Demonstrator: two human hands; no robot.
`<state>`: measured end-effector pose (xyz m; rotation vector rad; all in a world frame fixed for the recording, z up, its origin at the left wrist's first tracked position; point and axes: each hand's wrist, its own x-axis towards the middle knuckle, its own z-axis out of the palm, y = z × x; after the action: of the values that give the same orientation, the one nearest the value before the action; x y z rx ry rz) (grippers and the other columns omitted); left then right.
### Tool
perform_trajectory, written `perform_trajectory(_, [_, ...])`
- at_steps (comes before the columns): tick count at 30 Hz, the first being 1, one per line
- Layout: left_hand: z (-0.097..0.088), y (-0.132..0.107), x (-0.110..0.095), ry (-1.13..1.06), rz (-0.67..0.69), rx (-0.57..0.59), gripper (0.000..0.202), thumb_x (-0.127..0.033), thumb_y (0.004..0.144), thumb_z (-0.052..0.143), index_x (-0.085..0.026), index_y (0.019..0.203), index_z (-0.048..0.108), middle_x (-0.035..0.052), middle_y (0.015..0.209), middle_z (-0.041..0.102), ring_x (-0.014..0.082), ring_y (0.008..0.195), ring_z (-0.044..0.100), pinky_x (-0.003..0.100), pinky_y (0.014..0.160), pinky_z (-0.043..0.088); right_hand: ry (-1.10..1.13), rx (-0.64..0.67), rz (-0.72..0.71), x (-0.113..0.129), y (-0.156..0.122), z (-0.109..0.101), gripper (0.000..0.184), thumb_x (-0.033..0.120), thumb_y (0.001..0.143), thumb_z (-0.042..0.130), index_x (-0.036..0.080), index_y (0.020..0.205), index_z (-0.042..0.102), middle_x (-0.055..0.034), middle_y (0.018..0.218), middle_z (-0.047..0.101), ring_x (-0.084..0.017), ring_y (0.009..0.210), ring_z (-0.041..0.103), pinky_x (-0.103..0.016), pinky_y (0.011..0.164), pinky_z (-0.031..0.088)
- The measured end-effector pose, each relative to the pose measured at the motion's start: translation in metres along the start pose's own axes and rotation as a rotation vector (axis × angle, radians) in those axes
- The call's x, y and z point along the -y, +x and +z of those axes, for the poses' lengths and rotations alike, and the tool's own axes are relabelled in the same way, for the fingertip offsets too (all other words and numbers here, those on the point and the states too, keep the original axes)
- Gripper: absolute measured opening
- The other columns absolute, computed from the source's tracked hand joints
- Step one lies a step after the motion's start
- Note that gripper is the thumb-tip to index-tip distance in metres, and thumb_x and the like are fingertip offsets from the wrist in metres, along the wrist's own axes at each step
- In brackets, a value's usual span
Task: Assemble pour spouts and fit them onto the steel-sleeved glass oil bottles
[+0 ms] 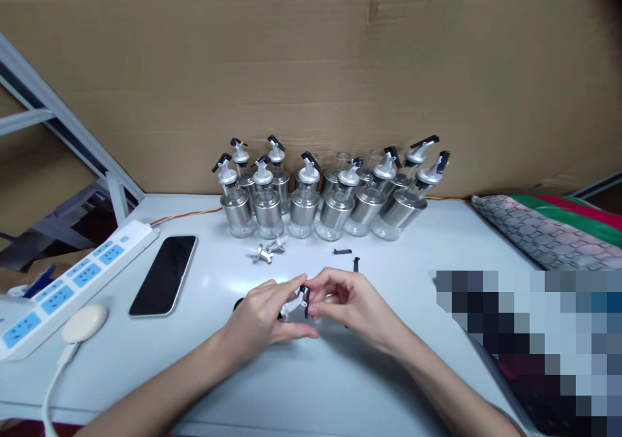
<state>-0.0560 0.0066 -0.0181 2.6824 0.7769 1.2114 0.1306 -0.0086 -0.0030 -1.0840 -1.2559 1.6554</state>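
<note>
My left hand is closed around a silver bottle pourer spout, its thumb stretched out below. From the right, my right hand pinches a small black flap at the spout's tip. Whether the flap is fixed to the spout I cannot tell. Beyond my hands lie loose silver pourer spouts and small black flaps, one lying flat and another nearer my right hand. Several glass bottles with steel sleeves stand upright behind, most topped with silver-and-black pourers.
At the left are a black phone, a white power strip and a round white charger with its cable. Cardboard closes off the back of the table. Patterned fabric lies at the right, near a blurred-out area.
</note>
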Motion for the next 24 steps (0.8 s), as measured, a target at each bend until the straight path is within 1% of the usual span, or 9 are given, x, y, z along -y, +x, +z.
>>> perform_trajectory(5, [-0.0014,-0.0001,-0.0012,-0.047,-0.014,-0.029,0.051,-0.056,0.088,0.044,-0.012,0.112,0.051,0.0036,0.072,0.068,0.0116,0.059,0.066,0.018,0.056,0.052,0.012,0.002,0.032,-0.0017,0.001,0.0009,0.027,0.024,0.059,0.081,0.015,0.076,0.062,0.001,0.066,0.067,-0.01,0.058,0.061,-0.022,0.058,0.047])
perform_trajectory(9, [-0.0011,-0.0006,-0.0019,-0.088,-0.051,-0.052,0.049,-0.057,0.087,0.044,-0.012,0.104,0.054,0.0024,0.069,0.066,0.0103,0.057,0.064,0.015,0.054,0.051,0.011,-0.029,0.021,-0.0002,-0.0004,0.0034,0.026,0.025,0.06,0.081,0.016,0.072,0.061,0.0009,0.065,0.068,-0.01,0.057,0.061,-0.023,0.058,0.047])
perform_trajectory(12, [-0.0001,-0.0028,-0.0018,-0.142,-0.092,-0.023,0.05,-0.058,0.085,0.047,-0.013,0.104,0.056,0.0029,0.071,0.066,0.0111,0.059,0.065,0.016,0.057,0.052,-0.016,-0.023,0.012,0.0012,-0.0018,0.0048,0.028,0.03,0.06,0.082,0.016,0.07,0.06,0.0004,0.064,0.068,-0.011,0.056,0.061,-0.023,0.057,0.047])
perform_trajectory(16, [0.0004,-0.0059,-0.0027,-0.208,-0.143,0.008,0.052,-0.06,0.083,0.05,-0.013,0.105,0.056,0.0033,0.074,0.067,0.0116,0.061,0.065,0.017,0.06,0.053,-0.021,-0.026,0.007,0.0025,-0.0026,0.0064,0.034,0.035,0.057,0.085,0.016,0.069,0.059,0.0005,0.063,0.067,-0.01,0.055,0.06,-0.022,0.056,0.047])
perform_trajectory(19, [0.0,-0.006,-0.0043,-0.186,-0.133,-0.003,0.052,-0.061,0.085,0.047,-0.013,0.105,0.054,0.003,0.073,0.066,0.0109,0.06,0.065,0.016,0.058,0.053,-0.032,-0.03,-0.014,0.0024,-0.0029,0.0071,0.036,0.034,0.055,0.086,0.016,0.068,0.058,0.0006,0.063,0.067,-0.011,0.055,0.059,-0.022,0.056,0.047])
perform_trajectory(24, [0.0006,-0.007,-0.0037,-0.148,-0.124,0.006,0.05,-0.06,0.087,0.043,-0.014,0.104,0.051,0.0022,0.073,0.066,0.0101,0.059,0.065,0.015,0.057,0.052,-0.128,-0.03,-0.086,-0.0006,-0.0037,0.0081,0.033,0.036,0.061,0.083,0.016,0.069,0.058,0.0,0.064,0.066,-0.011,0.056,0.057,-0.023,0.057,0.046])
